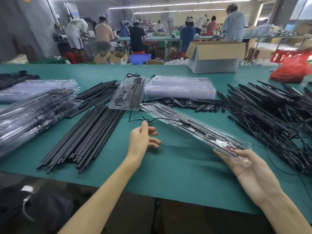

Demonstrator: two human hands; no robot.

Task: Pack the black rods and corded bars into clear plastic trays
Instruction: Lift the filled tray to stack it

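A long clear plastic tray [190,124] with black rods inside hangs tilted above the green table. My right hand [249,168] holds its near end from below, palm up. A thin black cord [135,115] trails from the tray's far end. My left hand [143,137] pinches that cord near its knotted end, its other fingers loosely spread. A bundle of plain black rods [84,137] lies left of my left hand. At the right sits a heap of corded bars [270,114]. A filled tray [128,93] lies behind, beside a stack of empty clear trays [180,87].
Packed trays [33,107] are piled at the left. Short black pieces [194,103] lie in a row mid-table. A cardboard box [214,56] and a red bag [293,68] stand at the far edge. Several people work at benches behind.
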